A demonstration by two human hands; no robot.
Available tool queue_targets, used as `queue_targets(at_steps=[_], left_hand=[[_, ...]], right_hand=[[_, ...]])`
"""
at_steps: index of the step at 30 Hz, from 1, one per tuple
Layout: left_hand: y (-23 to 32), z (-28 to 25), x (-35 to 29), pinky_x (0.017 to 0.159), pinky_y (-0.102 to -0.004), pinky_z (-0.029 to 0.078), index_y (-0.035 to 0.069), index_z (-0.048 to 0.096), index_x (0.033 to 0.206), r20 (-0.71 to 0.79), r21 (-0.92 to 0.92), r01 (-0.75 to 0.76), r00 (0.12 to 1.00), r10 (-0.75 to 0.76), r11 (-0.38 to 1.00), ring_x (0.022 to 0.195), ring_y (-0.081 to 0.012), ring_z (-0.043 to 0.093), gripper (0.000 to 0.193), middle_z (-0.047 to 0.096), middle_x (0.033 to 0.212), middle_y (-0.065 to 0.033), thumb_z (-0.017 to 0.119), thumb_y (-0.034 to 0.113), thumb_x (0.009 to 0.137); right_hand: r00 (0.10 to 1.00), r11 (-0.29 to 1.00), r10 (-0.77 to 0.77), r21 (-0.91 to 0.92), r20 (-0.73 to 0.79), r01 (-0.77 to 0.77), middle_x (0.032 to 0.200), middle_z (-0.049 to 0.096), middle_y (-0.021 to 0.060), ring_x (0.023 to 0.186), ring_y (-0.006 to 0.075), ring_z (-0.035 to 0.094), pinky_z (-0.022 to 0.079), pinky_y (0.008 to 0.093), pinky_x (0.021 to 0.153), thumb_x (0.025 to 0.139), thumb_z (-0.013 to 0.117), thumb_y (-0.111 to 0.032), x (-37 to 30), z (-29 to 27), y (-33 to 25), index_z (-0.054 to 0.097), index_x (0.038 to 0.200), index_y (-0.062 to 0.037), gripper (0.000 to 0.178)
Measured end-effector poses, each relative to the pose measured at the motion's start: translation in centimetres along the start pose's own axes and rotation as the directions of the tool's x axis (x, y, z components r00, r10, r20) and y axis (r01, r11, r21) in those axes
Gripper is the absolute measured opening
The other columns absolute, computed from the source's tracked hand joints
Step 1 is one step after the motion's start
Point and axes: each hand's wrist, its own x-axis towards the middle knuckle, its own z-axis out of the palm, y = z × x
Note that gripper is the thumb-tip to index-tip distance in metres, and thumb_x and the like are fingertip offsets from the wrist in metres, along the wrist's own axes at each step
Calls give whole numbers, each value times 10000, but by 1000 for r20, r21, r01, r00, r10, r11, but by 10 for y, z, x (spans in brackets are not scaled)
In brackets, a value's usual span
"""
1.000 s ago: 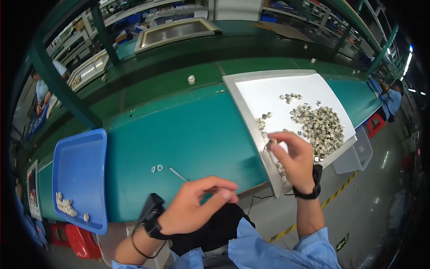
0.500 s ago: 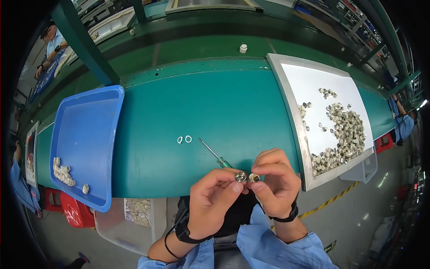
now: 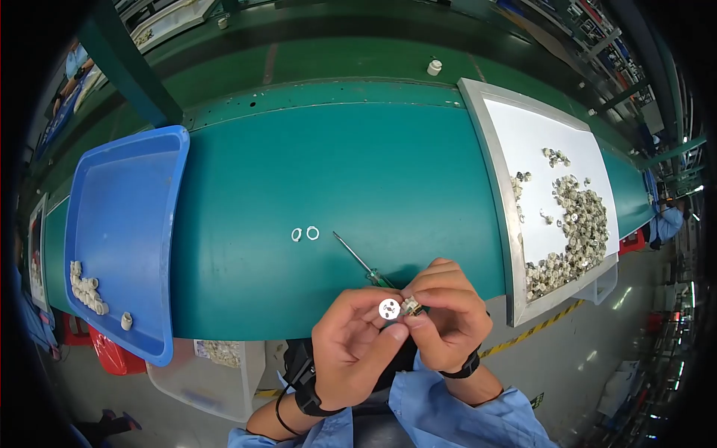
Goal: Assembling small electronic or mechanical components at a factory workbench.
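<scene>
Bench (image 3: 299,172): plain teal-green top, darker green rail along the far side. Left tray (image 3: 123,224): bright blue, with a cluster of off-white parts (image 3: 86,287) in its near-left corner. Right tray (image 3: 515,224): silver-grey metal rim, white liner, heap of pale grey-beige parts (image 3: 575,231). Two small white rings (image 3: 305,234) on the bench. Screwdriver (image 3: 358,261): silver shaft, green handle. Disc (image 3: 389,308) in the hands: white with dark spots. Sleeves (image 3: 463,414): light blue. Wristbands (image 3: 310,399): black. Floor tape (image 3: 530,332) near the right tray: yellow-and-black stripes. Small cap (image 3: 434,67) far on the rail: white.

Screwdriver (image 3: 357,258) handle behind right hand (image 3: 447,313)
</scene>
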Motion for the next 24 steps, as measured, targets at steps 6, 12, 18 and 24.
queue_targets(at_steps=[6,12,18,24], left_hand=[[-3,-4,-3,911,-333,541,-89,591,1142,-116,21,-60,991,62,998,991,-201,666,225,670,1109,-190,636,-99,921],[1,-16,-1,821,-304,562,-98,632,1098,57,428,-214,976,210,878,934,-213,691,237,689,1090,-192,693,-103,869],[8,-25,0,753,-291,565,-78,631,1105,205,673,-322,946,251,666,872,-225,713,300,716,1001,-171,741,-83,827],[17,-20,3,737,-306,573,-38,601,1170,142,752,-249,965,219,610,843,-226,730,395,722,966,-154,773,-33,814]], right_hand=[[995,996,-77,47,-63,81,1028,654,183,846,267,636,466,389,726,866,689,-50,-4,17,13,600,1094,-10,248],[979,989,90,102,182,-109,1054,658,187,823,261,635,472,389,739,826,700,-21,25,-4,-8,661,985,-6,165],[927,987,69,107,368,-116,974,687,152,789,248,640,476,389,754,778,731,2,38,-21,1,702,901,-12,127],[865,995,86,8,495,-103,904,694,117,782,234,647,477,383,757,774,761,-1,51,-27,-3,702,915,-11,153]])
